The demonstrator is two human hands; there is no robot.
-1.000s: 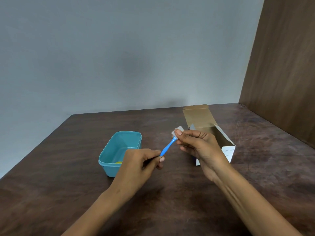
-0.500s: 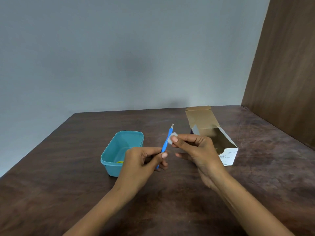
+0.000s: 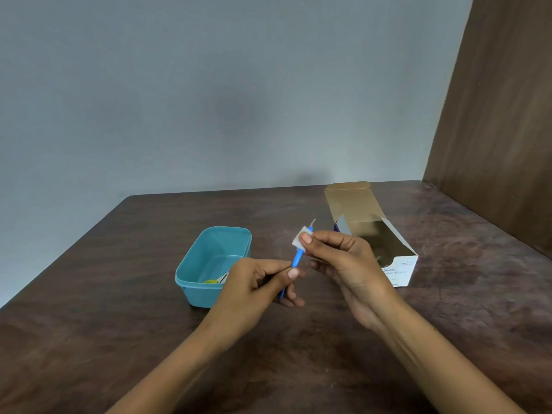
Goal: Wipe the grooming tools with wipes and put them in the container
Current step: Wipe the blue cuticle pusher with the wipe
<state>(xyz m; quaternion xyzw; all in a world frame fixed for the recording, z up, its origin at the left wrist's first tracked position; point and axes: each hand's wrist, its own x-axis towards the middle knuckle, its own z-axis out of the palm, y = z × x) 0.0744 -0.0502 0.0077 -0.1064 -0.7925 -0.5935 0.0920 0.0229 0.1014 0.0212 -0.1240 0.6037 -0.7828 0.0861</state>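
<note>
Wiping a blue tool over the table

The left hand (image 3: 257, 289) pinches the lower end of the blue grooming tool (image 3: 296, 259), held nearly upright; the right hand (image 3: 343, 261) pinches a white wipe (image 3: 299, 241) around its upper part. Left of them sits the teal container (image 3: 213, 264), right the opened swab box (image 3: 376, 234), both on the table (image 3: 119, 309).

Glossy teal plastic container (image 3: 191, 265), matt cardboard box (image 3: 355, 204), dark mottled wood-look table (image 3: 119, 324)
</note>
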